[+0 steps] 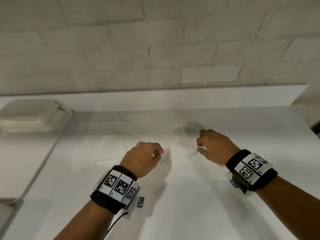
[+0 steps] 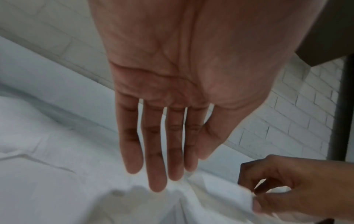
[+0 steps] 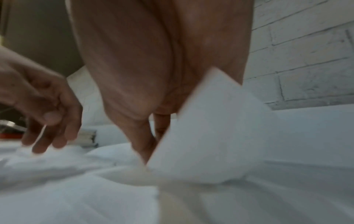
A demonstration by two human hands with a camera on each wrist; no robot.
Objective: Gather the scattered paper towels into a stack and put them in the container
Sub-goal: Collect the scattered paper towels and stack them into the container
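Several white paper towels [image 1: 110, 148] lie spread flat on the white table, hard to tell apart from it. My right hand [image 1: 200, 146] pinches the edge of one paper towel [image 1: 185, 148] between thumb and fingers and holds its corner [image 3: 210, 136] raised off the table. My left hand [image 1: 155, 151] hovers just left of it, fingers [image 2: 155, 174] straight and pointing down at the towels, holding nothing. The white shallow container [image 1: 45, 104] sits at the far left of the table, apart from both hands.
A white brick wall [image 1: 155, 49] runs close behind the table's far edge. A white flat board [image 1: 43, 161] extends from the container toward the near left. A dark post [image 2: 341, 106] stands at the right by the wall.
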